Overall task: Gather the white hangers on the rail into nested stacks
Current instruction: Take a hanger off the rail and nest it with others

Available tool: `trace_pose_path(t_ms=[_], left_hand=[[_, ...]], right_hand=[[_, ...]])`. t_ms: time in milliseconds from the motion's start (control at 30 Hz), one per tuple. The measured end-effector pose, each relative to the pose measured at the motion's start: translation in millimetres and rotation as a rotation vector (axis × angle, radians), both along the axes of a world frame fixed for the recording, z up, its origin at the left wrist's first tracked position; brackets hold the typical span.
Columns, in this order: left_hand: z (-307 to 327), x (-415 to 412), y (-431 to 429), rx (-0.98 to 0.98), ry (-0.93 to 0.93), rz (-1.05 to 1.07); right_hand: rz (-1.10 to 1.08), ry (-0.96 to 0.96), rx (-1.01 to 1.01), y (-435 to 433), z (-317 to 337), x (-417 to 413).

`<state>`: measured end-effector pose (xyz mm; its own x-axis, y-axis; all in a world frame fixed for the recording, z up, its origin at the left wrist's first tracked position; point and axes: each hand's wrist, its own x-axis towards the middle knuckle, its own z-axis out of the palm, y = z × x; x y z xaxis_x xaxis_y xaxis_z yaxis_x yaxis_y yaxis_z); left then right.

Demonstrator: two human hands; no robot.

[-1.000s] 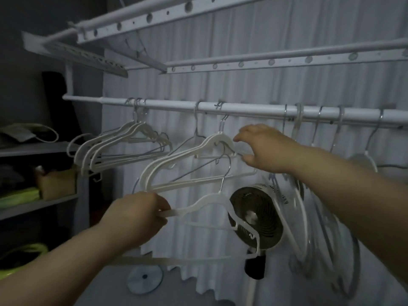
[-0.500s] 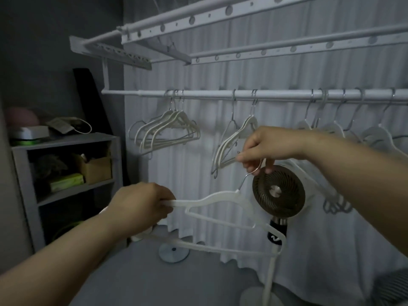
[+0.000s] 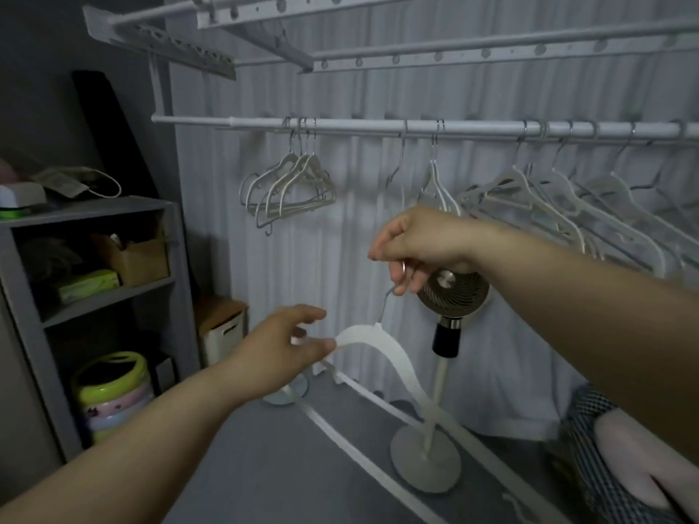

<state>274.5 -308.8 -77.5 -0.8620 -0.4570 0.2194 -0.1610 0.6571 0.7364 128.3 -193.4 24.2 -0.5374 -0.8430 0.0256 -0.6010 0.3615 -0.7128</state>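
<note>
The right hand (image 3: 423,245) pinches the wire hook (image 3: 386,304) of a white hanger (image 3: 372,336) between thumb and curled fingers, so that the hanger hangs from it, well below the rail (image 3: 359,124) and free of it. The hanger is tilted, its far shoulder and bottom bar slanting down toward the lower right. The left hand (image 3: 280,347) is loosely spread, its fingers relaxed and apart. Only the thumb tip touches the hanger's near shoulder, and nothing is closed round it. Just behind the right hand stands a round fan (image 3: 452,295) on a pole with a disc foot. On the rail above, a nested stack of hangers (image 3: 291,187) hangs toward the left, two thin hangers (image 3: 435,183) hang near the middle, and a loose row of hangers (image 3: 567,206) crowds the right end, spread apart and turned at different angles. A pale curtain (image 3: 340,240) hangs behind the rail. At the left stands a grey shelf unit (image 3: 94,208), with a cardboard box (image 3: 138,259) on one shelf and a face mask (image 3: 75,179) on top.
</note>
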Motion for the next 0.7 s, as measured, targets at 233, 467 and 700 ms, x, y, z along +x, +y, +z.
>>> trace_pose_path(t_ms=[233,467,700], left_hand=[[-2,11,24,0.323,-0.148,-0.171],[-12,8,32,0.158,-0.119,-0.124],[-7,0,25,0.292,-0.090,-0.087]], right_hand=[[-0.161,-0.078,-0.133,-14,-6,22],[-0.211,-0.111,-0.223,-20,-4,26],[-0.242,-0.068,-0.208,-1,-5,8]])
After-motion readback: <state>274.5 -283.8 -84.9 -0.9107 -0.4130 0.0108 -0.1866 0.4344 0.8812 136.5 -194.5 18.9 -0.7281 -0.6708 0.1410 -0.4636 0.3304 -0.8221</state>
